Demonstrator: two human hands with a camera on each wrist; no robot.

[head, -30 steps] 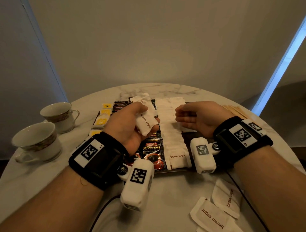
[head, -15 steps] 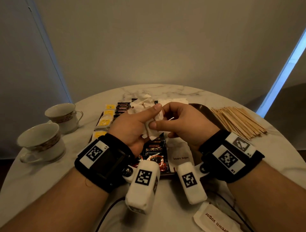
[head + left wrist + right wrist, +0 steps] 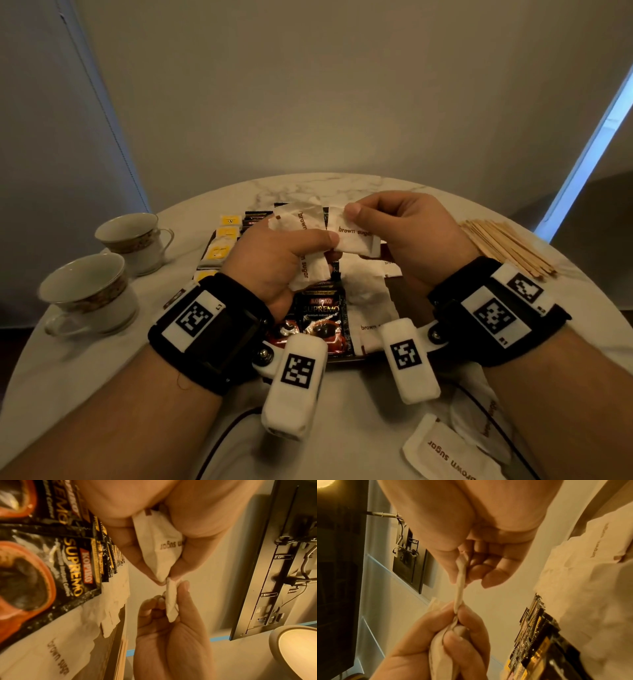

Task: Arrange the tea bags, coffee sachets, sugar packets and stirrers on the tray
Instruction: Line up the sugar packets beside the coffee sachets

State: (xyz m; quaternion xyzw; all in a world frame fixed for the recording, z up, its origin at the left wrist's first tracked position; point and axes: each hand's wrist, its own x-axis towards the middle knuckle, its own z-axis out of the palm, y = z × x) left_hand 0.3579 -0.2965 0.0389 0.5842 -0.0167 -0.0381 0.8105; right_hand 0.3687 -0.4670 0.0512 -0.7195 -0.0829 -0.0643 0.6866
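Observation:
Both hands hover above the dark tray. My left hand grips a small bunch of white "brown sugar" packets, seen close in the left wrist view as a packet between thumb and fingers. My right hand pinches one sugar packet by its top edge, and the packet's other end touches the left thumb. From the right wrist, that packet shows edge-on between both hands. On the tray lie yellow tea bags, black coffee sachets and a row of sugar packets.
A pile of wooden stirrers lies on the marble table right of the tray. Two teacups stand at the left. Loose sugar packets lie near the table's front edge on the right, under a black cable.
My right hand left the sugar row on the tray, came across to the left hand and pinched one packet from the bunch. Both hands have risen slightly.

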